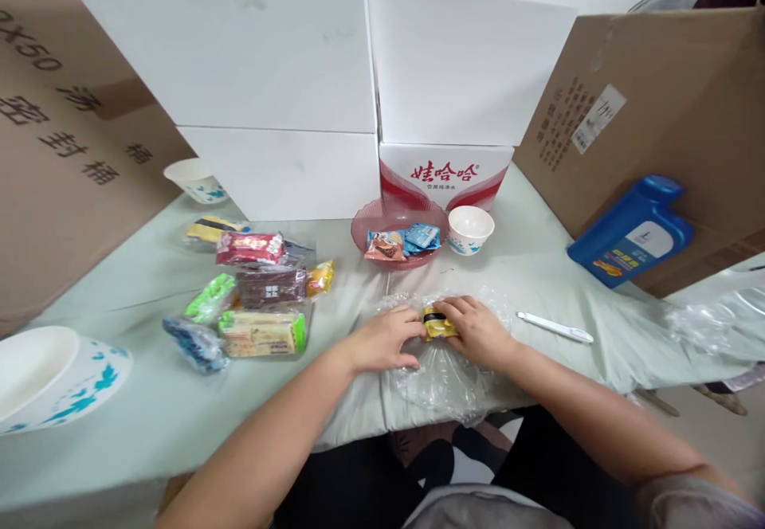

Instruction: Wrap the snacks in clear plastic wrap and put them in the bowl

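Observation:
My left hand (386, 339) and my right hand (475, 331) meet over a clear plastic bag (445, 378) lying at the table's near edge. Between their fingertips sits a small yellow and black snack packet (437, 323), pinched from both sides, with the fingers of both hands curled round it. A pile of wrapped snacks (254, 306) lies to the left of my left hand. A pink glass dish (399, 234) holding a few snack packets stands just beyond my hands.
A white bowl (470, 229) stands by the dish, a white pen-like tool (555, 327) lies right of my hands, and a blue bottle (633, 232) lies further right. A large patterned bowl (51, 378) sits at left. White panels, a red-printed box (445, 174) and cardboard boxes (651, 107) wall the table. A person's head shows behind.

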Demonstrator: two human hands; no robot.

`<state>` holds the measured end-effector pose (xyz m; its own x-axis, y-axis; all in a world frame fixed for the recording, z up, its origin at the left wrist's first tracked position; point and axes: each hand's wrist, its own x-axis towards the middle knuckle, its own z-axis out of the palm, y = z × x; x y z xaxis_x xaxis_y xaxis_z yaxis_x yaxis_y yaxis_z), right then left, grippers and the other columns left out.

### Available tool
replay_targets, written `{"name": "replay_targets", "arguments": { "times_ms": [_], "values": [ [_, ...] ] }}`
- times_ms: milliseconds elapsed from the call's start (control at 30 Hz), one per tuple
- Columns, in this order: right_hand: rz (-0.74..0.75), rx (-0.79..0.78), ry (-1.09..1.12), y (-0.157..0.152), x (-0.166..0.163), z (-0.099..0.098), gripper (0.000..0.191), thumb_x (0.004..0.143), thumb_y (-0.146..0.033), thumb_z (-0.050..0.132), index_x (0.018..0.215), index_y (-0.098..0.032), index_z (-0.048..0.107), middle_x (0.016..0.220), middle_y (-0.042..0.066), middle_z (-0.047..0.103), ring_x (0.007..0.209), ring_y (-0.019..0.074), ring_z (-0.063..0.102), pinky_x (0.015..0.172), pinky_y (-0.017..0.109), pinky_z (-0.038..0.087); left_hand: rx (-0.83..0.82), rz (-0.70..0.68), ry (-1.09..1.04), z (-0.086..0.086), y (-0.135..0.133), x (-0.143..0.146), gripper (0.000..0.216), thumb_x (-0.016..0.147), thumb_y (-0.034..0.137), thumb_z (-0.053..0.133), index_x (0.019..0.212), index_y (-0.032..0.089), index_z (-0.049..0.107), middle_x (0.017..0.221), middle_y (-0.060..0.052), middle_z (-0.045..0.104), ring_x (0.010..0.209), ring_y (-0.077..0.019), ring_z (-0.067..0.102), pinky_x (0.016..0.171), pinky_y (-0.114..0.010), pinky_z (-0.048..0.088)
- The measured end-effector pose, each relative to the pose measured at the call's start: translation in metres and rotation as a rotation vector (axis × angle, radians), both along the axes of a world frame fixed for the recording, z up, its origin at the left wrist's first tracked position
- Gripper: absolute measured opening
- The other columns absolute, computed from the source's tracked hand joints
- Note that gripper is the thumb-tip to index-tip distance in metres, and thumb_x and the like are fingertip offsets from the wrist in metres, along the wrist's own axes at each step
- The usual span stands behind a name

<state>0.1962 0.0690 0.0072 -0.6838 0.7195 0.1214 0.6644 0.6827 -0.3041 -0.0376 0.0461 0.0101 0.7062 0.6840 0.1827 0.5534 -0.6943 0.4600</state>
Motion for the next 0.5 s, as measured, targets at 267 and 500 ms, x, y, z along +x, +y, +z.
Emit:
{"name": "replay_targets", "arguments": {
  "times_ms": [267,500],
  "values": [
    [-0.259,-0.411,0.679,0.054,0.028,0.047,0.04,0.078,-0.039,0.065,0.112,-0.019,0.061,0.098,0.006,0.069,0.084,0.0219,0.065,0.077,0.037,0.052,-0.096,0.157,0.209,0.0,0.0,-0.001,0.087,0.055,0.058,0.084,0.131,0.025,0.055,0.15,-0.013,0.039,0.142,-0.0419,0.024,0.113,-0.057,0.022],
    [-0.235,-0.554,0.952,0.132,-0.047,0.101,0.049,0.083,-0.051,0.06,0.121,-0.02,0.053,0.115,0.009,0.066,0.103,0.0234,0.063,0.088,0.041,0.052,-0.174,0.144,0.224,0.004,0.002,-0.002,0.092,0.057,0.063,0.08,0.136,0.025,0.053,0.154,-0.012,0.035,0.145,-0.0421,0.018,0.116,-0.059,0.017]
  ]
}}
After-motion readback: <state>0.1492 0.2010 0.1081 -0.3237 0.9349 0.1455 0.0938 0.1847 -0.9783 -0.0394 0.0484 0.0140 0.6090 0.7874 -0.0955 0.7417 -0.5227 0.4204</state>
